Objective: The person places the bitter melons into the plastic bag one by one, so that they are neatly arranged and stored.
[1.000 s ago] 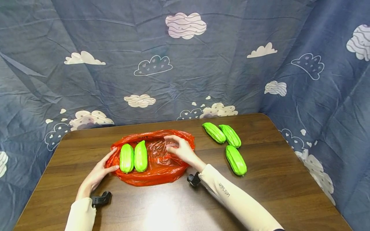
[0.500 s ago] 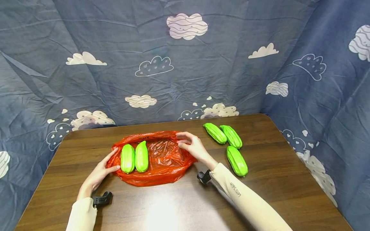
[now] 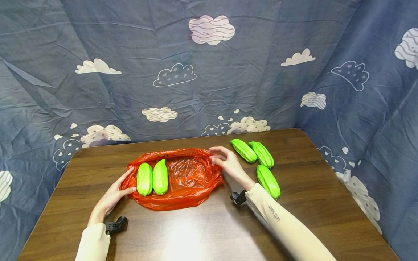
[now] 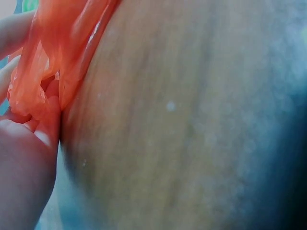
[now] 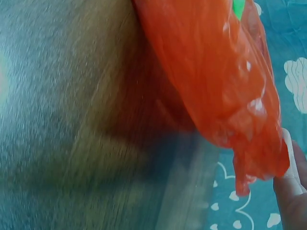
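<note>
A red plastic bag (image 3: pixel 183 201) lies on its side-to-side length on the table, its mouth spread upward. Two bright green ribbed bitter melons (image 3: pixel 144 179) sit side by side in its left half. My left hand (image 3: pixel 112 195) grips the bag's left edge, thumb in front and fingers behind; the left wrist view shows red plastic running between the fingers (image 4: pixel 14 36). At the opposite end, my right hand (image 3: pixel 230 165) holds the right rim near thumb and forefinger. In the right wrist view the bag's end meets a finger (image 5: pixel 288 191), and the rest of that hand is out of frame.
On the brown wooden table (image 3: pixel 150 235), three more bitter melons lie right of the bag: two at the back (image 3: pixel 243 150) and one nearer (image 3: pixel 268 181). A blue cloth with printed clouds (image 3: pixel 130 90) hangs behind the table and along its right side.
My right hand has moved right, from over the bag's inside to its right rim, and the bag's right half has spread wider. The left hand and the bitter melons have stayed about where they were.
</note>
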`<action>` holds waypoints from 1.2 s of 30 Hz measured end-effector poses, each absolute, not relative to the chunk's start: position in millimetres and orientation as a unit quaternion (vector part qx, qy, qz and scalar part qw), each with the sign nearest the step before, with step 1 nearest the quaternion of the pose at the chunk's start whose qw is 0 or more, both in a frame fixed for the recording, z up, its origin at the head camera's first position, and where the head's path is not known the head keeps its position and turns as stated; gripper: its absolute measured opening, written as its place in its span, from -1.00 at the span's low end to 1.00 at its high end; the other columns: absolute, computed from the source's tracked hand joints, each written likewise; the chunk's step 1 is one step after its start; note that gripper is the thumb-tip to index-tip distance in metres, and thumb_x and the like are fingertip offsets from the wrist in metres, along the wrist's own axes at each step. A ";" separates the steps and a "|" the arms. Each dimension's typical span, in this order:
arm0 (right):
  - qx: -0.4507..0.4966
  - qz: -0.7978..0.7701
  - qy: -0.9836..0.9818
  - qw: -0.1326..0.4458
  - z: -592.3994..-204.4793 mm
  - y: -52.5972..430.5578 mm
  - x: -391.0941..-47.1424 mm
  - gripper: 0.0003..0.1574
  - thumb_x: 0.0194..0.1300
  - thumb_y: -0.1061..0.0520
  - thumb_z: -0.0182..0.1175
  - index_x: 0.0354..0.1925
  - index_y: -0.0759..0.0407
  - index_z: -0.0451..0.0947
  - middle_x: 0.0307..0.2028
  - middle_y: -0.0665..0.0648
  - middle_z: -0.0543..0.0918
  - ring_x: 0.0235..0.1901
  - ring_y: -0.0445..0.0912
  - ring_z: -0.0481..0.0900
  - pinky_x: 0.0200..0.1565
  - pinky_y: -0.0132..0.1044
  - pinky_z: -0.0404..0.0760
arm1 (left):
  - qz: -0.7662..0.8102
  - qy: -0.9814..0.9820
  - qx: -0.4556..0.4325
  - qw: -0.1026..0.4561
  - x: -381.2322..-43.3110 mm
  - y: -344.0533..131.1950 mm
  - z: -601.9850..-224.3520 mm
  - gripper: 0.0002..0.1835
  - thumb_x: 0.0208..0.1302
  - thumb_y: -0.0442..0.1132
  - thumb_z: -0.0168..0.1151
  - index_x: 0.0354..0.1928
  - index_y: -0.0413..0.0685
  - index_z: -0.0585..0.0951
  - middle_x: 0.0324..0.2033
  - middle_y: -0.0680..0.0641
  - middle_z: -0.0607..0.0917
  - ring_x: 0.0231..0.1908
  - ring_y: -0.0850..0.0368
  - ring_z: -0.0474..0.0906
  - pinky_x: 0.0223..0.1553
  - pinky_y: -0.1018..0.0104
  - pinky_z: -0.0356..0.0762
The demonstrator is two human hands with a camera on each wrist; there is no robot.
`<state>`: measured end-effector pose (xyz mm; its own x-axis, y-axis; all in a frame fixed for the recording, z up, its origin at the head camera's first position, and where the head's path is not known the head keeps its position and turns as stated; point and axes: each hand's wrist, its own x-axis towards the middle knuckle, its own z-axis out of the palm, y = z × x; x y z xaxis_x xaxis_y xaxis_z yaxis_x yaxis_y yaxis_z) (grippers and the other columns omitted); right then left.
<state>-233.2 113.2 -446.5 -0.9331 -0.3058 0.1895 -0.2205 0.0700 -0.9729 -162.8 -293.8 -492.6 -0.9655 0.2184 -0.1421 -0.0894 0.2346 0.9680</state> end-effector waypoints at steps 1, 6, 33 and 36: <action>-0.176 -0.658 0.732 0.032 -446.4 114.5 -233.4 -0.53 0.21 0.52 0.11 0.11 0.55 0.40 0.03 0.50 0.52 -0.01 0.34 0.52 -0.12 -0.35 0.57 | 0.617 0.776 0.041 0.125 -162.6 -293.7 -492.6 -0.17 0.31 -0.36 0.17 0.49 -0.15 -0.07 0.42 -0.38 -0.11 0.35 -0.30 -0.13 -0.03 0.70 0.15; -0.165 -0.664 0.729 0.026 -446.2 122.1 -235.5 -0.54 0.21 0.52 0.10 0.11 0.59 0.37 0.02 0.53 0.50 -0.02 0.34 0.52 -0.11 -0.36 0.56 | 0.620 0.774 0.045 0.121 -162.2 -293.4 -492.9 -0.17 0.31 -0.37 0.16 0.49 -0.18 -0.07 0.41 -0.41 -0.11 0.34 -0.31 -0.11 -0.02 0.67 0.17; -0.123 -0.638 0.760 -0.032 -442.2 170.0 -254.0 -0.56 0.23 0.50 0.11 0.10 0.57 0.41 0.03 0.52 0.49 0.00 0.35 0.49 -0.11 -0.44 0.52 | 0.624 0.770 0.051 0.124 -162.4 -293.6 -494.0 -0.18 0.32 -0.37 0.16 0.50 -0.10 -0.06 0.42 -0.38 -0.10 0.28 0.01 0.13 0.02 0.64 0.24; -0.120 -0.629 0.767 -0.039 -441.9 175.1 -256.4 -0.56 0.22 0.49 0.13 0.10 0.56 0.42 0.03 0.52 0.51 -0.01 0.38 0.47 -0.11 -0.47 0.50 | 0.625 0.769 0.053 0.123 -162.1 -294.0 -494.6 -0.18 0.33 -0.37 0.15 0.50 -0.10 -0.06 0.42 -0.38 -0.09 0.20 0.22 0.19 0.02 0.63 0.25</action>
